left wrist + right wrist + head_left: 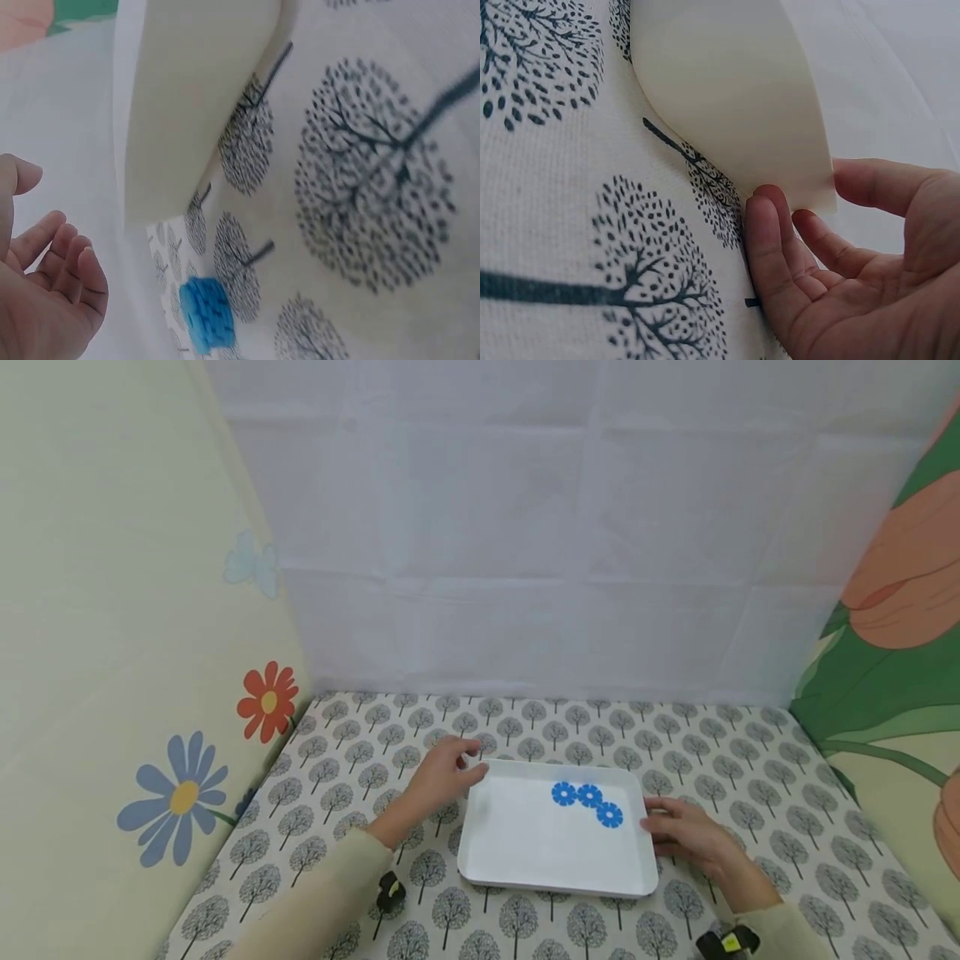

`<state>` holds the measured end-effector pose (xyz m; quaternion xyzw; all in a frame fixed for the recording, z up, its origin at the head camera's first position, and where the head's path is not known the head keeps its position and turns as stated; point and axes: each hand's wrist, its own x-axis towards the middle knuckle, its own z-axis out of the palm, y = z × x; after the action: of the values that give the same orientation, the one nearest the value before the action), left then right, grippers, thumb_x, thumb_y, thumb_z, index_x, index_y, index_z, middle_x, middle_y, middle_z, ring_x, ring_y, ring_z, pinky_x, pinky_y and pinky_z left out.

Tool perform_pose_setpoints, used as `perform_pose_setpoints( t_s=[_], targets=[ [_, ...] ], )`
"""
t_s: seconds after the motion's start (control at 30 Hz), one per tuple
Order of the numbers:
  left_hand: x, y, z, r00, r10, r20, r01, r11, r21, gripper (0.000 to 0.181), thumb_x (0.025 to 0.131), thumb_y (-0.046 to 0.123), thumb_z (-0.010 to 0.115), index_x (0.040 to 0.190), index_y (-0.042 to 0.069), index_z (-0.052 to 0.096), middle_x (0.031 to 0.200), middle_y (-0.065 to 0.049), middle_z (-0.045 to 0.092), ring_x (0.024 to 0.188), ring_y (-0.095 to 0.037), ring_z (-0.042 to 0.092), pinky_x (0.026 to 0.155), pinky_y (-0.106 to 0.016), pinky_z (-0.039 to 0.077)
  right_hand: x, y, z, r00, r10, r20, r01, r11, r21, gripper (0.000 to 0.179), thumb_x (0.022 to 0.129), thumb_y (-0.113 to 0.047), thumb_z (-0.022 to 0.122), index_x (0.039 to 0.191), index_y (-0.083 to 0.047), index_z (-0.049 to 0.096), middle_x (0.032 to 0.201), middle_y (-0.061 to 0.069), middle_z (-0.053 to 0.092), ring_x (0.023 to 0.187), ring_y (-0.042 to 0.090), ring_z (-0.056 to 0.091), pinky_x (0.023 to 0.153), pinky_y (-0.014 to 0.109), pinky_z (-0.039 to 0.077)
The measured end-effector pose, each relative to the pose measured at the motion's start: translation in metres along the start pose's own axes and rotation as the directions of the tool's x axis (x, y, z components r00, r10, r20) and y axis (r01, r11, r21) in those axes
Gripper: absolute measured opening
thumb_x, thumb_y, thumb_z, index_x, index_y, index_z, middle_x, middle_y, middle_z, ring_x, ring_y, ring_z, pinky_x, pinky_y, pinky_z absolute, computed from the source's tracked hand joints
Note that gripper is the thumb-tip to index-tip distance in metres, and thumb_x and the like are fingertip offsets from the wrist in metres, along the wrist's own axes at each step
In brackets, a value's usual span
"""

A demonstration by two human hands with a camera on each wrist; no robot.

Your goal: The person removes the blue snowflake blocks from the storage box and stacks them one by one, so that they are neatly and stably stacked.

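A white rectangular tray (517, 835) lies on the patterned cloth. Inside it, towards the far right corner, three blue flower-shaped discs (617, 815) form a slanting row. At the tray's far left corner is my left hand (438, 774), thumb and fingers apart, holding nothing. The left wrist view shows that hand off the tray's wall, its fingers loosely bent. A blue ridged piece (208, 313) stands on the cloth beyond the tray there. My right hand (693, 837) grips the tray's right side, its thumb at the rim and fingertips against the outer wall.
A cloth printed with grey trees (360, 756) covers the table. Behind rises a white hanging sheet (540, 527). Walls with painted flowers flank the left (183, 797) and the right (900, 602). Black bands sit at both wrists.
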<state>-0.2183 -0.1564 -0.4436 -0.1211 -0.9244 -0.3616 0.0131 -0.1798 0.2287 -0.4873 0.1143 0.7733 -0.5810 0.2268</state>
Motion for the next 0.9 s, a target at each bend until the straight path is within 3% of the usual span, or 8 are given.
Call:
perform_pose_setpoints(
  t_s=[0.43, 0.67, 0.9],
  targets=[
    [0.004, 0.023, 0.022, 0.998, 0.000, 0.067, 0.000, 1.000, 0.000, 0.040, 0.096, 0.029, 0.070, 0.132, 0.011, 0.065, 0.131, -0.006, 0.062, 0.106, -0.023, 0.062, 0.079, -0.037, 0.055, -0.001, 0.000, -0.001, 1.000, -0.007, 0.015, 0.007, 1.000, 0.008, 0.062, 0.095, -0.016, 0.069, 0.146, 0.007, 0.043, 0.121, 0.018, 0.067, 0.096, 0.023, 0.069, 0.086, 0.043, 0.057],
    [0.003, 0.034, 0.038, 0.998, -0.017, 0.056, 0.016, 1.000, 0.008, 0.037, 0.094, 0.029, 0.073, 0.127, 0.013, 0.067, 0.128, -0.008, 0.062, 0.107, -0.025, 0.063, 0.078, -0.037, 0.056, -0.001, -0.001, -0.001, 1.000, -0.008, 0.016, 0.008, 1.000, 0.011, 0.061, 0.096, -0.016, 0.069, 0.146, 0.007, 0.043, 0.122, 0.018, 0.066, 0.096, 0.023, 0.068, 0.087, 0.043, 0.057],
    [0.004, 0.043, 0.052, 0.996, -0.017, 0.083, 0.015, 0.999, 0.028, 0.042, 0.090, 0.031, 0.077, 0.127, 0.013, 0.068, 0.129, -0.009, 0.062, 0.105, -0.025, 0.063, 0.077, -0.035, 0.056, 0.001, 0.001, -0.001, 1.000, -0.002, 0.010, 0.002, 1.000, 0.016, 0.061, 0.095, -0.016, 0.069, 0.146, 0.006, 0.043, 0.122, 0.018, 0.067, 0.096, 0.023, 0.069, 0.086, 0.043, 0.057]
  ],
)
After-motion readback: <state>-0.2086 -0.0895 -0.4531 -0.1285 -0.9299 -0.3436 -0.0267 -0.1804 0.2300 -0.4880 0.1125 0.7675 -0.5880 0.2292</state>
